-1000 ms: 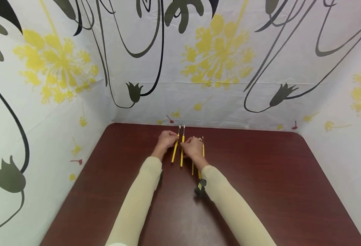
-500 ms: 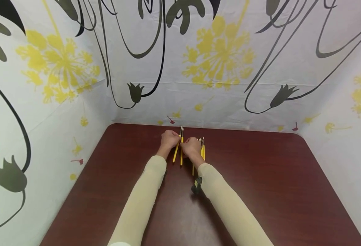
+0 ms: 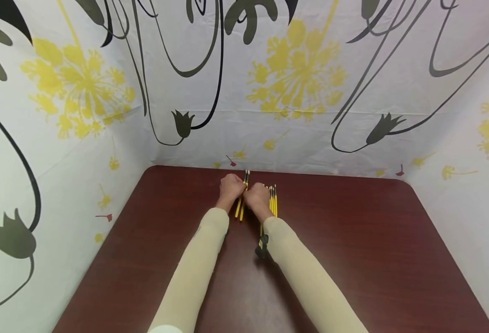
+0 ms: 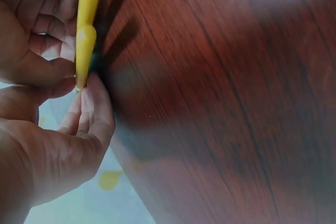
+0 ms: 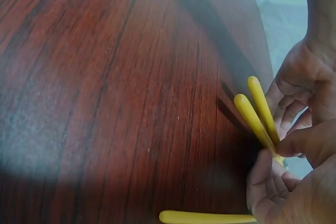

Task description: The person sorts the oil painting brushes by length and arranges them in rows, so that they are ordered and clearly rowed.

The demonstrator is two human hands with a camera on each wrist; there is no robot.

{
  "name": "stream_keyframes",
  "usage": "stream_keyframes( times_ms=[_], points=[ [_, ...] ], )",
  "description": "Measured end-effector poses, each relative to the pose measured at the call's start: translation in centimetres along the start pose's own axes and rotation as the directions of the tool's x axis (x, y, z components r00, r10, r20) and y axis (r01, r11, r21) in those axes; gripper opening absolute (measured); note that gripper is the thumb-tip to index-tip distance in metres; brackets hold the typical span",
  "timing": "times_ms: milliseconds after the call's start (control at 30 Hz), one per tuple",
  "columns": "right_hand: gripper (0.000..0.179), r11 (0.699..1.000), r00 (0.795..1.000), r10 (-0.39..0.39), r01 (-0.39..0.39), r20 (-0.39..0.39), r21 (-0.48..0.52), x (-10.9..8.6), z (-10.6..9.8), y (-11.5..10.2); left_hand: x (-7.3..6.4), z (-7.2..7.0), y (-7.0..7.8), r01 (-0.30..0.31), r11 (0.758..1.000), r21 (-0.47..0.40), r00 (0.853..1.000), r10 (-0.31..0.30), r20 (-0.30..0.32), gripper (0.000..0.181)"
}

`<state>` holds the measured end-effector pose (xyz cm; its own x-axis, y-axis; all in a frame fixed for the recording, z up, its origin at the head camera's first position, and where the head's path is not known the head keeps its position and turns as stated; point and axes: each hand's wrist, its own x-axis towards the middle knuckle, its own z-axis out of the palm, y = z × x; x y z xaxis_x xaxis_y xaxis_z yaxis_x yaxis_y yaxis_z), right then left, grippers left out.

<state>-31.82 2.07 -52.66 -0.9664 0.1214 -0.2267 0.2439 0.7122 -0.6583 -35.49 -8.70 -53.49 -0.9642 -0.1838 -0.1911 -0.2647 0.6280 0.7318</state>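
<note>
Two paintbrushes with yellow handles point(image 3: 242, 212) are held side by side at the far middle of the table, bristle ends pointing away. My left hand point(image 3: 230, 186) pinches them from the left side. From the right, my right hand point(image 3: 256, 196) grips them between thumb and fingers, close against the left hand. In the right wrist view the two handles point(image 5: 254, 121) cross near the right thumb and spread slightly at their rounded ends. The left wrist view shows the handle ends point(image 4: 86, 40) overlapping, above their shadows on the wood.
More yellow paintbrushes point(image 3: 273, 200) lie just right of my right hand, partly hidden by the wrist. One yellow handle point(image 5: 205, 217) lies along the bottom of the right wrist view. The dark red table point(image 3: 352, 240) ends at a flower-printed cloth point(image 3: 302, 143) behind.
The two paintbrushes, apart a second ago, are now together. Both hands have closed in on each other, the left moving right and the right moving slightly left.
</note>
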Motion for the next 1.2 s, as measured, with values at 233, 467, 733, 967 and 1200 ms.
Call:
stream_keyframes(
  times_ms=[233, 467, 733, 967, 1200],
  points=[
    [0.042, 1.0, 1.0, 0.017, -0.017, 0.001, -0.005, 1.1, 0.4, 0.0, 3.7, 2.1, -2.0, 0.014, 1.0, 0.027, 1.0, -0.014, 0.005, 0.012],
    [0.043, 1.0, 1.0, 0.001, -0.001, 0.018, -0.004, 2.6, 1.7, 1.0, 5.4, 3.1, -3.4, 0.021, 0.998, 0.059, 1.0, -0.022, 0.001, 0.017],
    [0.045, 0.999, 1.0, -0.02, 0.02, 0.014, -0.036, 2.7, 1.6, 1.2, 4.7, 3.0, -3.0, -0.014, 0.999, 0.035, 1.0, 0.015, -0.027, 0.022],
    [0.047, 1.0, 1.0, -0.013, 0.013, 0.025, -0.025, 2.6, 1.2, 1.2, 4.1, 2.9, -2.5, -0.011, 0.998, 0.059, 0.999, 0.014, -0.044, 0.011],
    [0.049, 0.999, 1.0, -0.018, 0.017, -0.021, -0.045, 0.4, 0.3, 0.3, 4.8, 3.5, -3.1, -0.023, 0.995, 0.1, 0.998, 0.028, -0.054, 0.007]
  ],
)
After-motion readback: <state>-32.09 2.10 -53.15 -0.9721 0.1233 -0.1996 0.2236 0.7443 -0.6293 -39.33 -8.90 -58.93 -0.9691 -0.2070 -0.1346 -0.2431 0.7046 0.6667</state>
